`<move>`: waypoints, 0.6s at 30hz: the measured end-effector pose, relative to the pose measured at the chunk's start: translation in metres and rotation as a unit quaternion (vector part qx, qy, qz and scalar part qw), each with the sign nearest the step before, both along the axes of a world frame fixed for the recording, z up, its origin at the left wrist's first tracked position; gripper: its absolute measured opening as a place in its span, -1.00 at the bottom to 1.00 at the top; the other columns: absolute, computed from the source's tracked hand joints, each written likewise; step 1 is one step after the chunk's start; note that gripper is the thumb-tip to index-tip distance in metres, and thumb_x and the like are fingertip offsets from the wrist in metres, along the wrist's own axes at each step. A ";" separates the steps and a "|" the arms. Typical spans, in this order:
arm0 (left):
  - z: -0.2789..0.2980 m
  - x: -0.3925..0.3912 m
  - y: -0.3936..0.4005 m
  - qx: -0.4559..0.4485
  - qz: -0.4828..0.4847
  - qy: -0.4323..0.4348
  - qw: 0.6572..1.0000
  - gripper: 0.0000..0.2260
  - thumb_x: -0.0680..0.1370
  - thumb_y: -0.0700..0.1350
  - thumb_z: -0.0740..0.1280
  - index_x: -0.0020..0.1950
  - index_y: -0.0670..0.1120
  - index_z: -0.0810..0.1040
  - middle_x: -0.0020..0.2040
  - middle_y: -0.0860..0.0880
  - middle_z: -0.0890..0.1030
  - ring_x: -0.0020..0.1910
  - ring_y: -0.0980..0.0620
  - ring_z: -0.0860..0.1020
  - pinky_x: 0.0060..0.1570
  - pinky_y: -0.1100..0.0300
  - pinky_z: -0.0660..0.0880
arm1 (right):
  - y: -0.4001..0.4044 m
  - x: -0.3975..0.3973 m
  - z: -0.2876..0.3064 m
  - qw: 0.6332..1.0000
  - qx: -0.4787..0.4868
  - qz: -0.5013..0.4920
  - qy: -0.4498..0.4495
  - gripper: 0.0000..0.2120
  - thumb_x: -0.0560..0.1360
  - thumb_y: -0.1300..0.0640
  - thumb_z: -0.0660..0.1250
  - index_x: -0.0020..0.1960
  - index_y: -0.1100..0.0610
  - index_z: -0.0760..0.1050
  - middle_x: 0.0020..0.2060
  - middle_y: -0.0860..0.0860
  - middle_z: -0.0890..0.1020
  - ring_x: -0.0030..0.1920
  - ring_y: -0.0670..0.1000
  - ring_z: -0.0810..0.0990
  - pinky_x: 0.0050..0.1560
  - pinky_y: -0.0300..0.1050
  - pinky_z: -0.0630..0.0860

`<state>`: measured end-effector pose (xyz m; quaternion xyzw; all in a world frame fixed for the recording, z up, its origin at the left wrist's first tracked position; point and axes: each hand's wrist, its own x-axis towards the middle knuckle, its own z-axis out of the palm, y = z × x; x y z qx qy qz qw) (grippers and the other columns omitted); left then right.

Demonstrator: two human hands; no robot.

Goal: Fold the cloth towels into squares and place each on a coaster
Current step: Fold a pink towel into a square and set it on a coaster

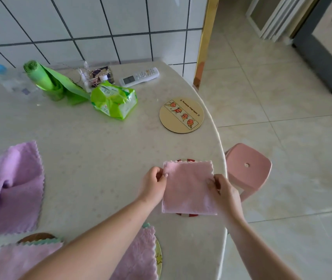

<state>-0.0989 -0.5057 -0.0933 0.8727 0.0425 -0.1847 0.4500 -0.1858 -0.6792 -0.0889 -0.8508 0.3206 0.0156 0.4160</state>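
covering red coaster (187, 214) almost fully — pink towel (188, 188), pinched by both hands.

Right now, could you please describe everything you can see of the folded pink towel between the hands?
The folded pink fleecy cloth towel is a neat square of stacked layers with zigzag edges. It lies flat near the table's right edge on a red-and-white coaster that peeks out above and below. The left hand pinches its left edge; the right hand grips its right edge.
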 end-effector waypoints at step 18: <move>0.000 -0.023 0.000 0.251 -0.366 -0.250 0.861 -0.43 0.47 0.09 -0.09 0.36 -0.10 0.40 0.42 -0.08 0.36 0.43 -0.12 0.27 0.36 -0.09 0.18 | 0.019 0.007 -0.009 0.936 -0.272 0.219 -0.049 -0.51 0.47 -0.01 0.04 0.37 0.02 0.35 0.35 -0.03 0.42 0.38 0.03 0.30 0.39 0.13 0.05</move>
